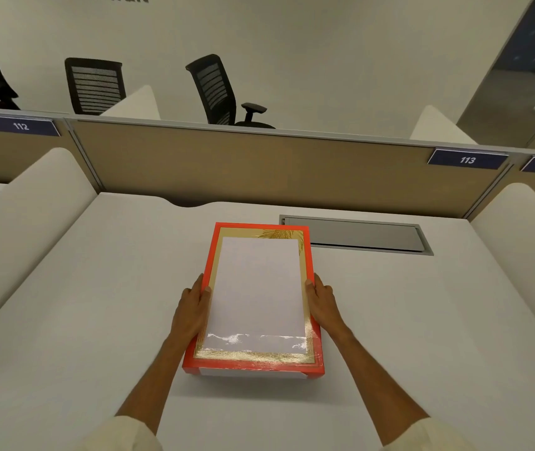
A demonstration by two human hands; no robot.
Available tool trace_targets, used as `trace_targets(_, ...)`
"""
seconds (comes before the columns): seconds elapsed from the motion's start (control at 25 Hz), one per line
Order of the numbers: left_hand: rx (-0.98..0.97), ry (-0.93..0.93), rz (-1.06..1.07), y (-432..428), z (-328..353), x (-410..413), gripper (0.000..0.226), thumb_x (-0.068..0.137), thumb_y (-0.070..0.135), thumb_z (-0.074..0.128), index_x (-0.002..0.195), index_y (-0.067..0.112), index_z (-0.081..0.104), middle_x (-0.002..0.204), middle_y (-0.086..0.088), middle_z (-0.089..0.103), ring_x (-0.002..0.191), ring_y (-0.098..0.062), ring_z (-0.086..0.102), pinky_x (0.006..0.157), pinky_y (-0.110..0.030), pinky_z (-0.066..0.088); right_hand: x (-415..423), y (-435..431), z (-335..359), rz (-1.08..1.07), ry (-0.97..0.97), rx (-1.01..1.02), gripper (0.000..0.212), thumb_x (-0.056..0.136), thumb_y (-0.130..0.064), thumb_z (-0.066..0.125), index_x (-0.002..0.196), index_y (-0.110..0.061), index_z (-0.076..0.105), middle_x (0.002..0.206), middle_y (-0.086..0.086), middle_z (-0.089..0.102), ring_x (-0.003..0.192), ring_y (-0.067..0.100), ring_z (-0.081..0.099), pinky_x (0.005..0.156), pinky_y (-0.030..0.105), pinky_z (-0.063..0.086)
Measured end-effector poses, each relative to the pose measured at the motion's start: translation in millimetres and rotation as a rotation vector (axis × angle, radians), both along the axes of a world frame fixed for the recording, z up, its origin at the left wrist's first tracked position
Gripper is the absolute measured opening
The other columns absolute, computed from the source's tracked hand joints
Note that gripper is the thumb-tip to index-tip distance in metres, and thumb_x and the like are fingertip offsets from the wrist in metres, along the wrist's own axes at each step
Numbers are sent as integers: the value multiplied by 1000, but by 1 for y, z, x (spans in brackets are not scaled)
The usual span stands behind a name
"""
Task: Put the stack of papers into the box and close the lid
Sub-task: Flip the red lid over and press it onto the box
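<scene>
Left hand (191,307) and right hand (321,302) clamp the long sides of the red box (308,255); its lid is on, over a window showing white paper. Bare desk (97,288) surrounds the fingers; beyond them, a grey cable hatch (357,237), then the partition (243,164).

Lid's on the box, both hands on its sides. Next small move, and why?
Probably press the near end of the lid down. The left hand and right hand grip its long sides, and a white strip shows under the red front edge, so it may not be fully seated on the box resting on the desk. Whether the papers are inside cannot be told.
</scene>
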State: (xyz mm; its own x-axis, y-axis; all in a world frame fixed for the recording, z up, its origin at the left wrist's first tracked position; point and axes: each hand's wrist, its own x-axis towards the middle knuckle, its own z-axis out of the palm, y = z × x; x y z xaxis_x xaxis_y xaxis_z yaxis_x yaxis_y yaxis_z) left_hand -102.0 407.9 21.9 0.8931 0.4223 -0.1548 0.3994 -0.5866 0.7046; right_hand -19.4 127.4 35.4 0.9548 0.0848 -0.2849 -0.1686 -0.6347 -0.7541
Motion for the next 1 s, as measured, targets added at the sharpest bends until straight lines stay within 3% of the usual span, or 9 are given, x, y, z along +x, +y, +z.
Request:
trace_targets(0.24, 28, 24, 5, -4, -2, 7, 55, 102, 44, 31, 152, 21, 28, 123, -17, 56, 107, -30, 61, 94, -49, 54, 5, 1, -4, 4, 9, 0, 53, 104, -42, 24, 151, -17, 29, 136, 16, 48, 121, 30, 53, 104, 41, 45)
trace_targets(0.44, 97, 86, -6, -4, -5, 3, 58, 101, 46, 30, 153, 20, 26, 135, -16, 53, 117, -32, 59, 99, -50, 51, 8, -1, -10, 39, 48, -34, 57, 103, -45, 25, 152, -16, 26, 140, 18, 48, 124, 33, 53, 108, 48, 45)
trace_targets(0.56, 444, -21, 15, -13, -1, 4, 63, 99, 50, 31, 152, 15, 31, 152, -16, 41, 135, -35, 47, 107, -49, 42, 1, 4, -12, 19, -151, -276, 67, 100, -53, 28, 155, -18, 17, 158, 13, 27, 144, 33, 31, 118, 47, 27)
trace_targets(0.64, 541, -127, -64, -22, 5, 9, 69, 97, 56, 25, 154, 17, 27, 161, -10, 27, 148, -30, 28, 118, -44, 26, -7, 13, -11, 77, -362, -398, 76, 97, -60, 28, 157, -18, 8, 165, 5, 7, 153, 27, 7, 122, 40, 6)
trace_targets(0.72, 571, -166, -184, -30, 6, 15, 77, 94, 62, 13, 155, 17, 22, 164, -5, 17, 152, -24, 16, 122, -40, 16, -13, 24, -15, 173, -458, -478, 82, 94, -66, 23, 157, -17, 0, 165, 2, -3, 153, 20, -5, 123, 34, -4)
trace_targets(0.84, 547, -136, -313, -34, 0, 20, 93, 86, 71, -6, 155, 14, 17, 164, -5, 10, 153, -22, 9, 125, -39, 11, -16, 34, -23, 226, -412, -535, 86, 93, -69, 20, 156, -15, -3, 165, 1, -6, 153, 16, -9, 124, 32, -4)
trace_targets(1.0, 530, -43, -362, -33, -12, 23, 103, 78, 73, -16, 156, 11, 8, 165, -5, 4, 153, -20, 2, 125, -36, 5, -17, 35, -32, 241, -346, -570, 87, 93, -68, 22, 156, -14, -6, 165, 2, -7, 153, 17, -9, 123, 31, -7)
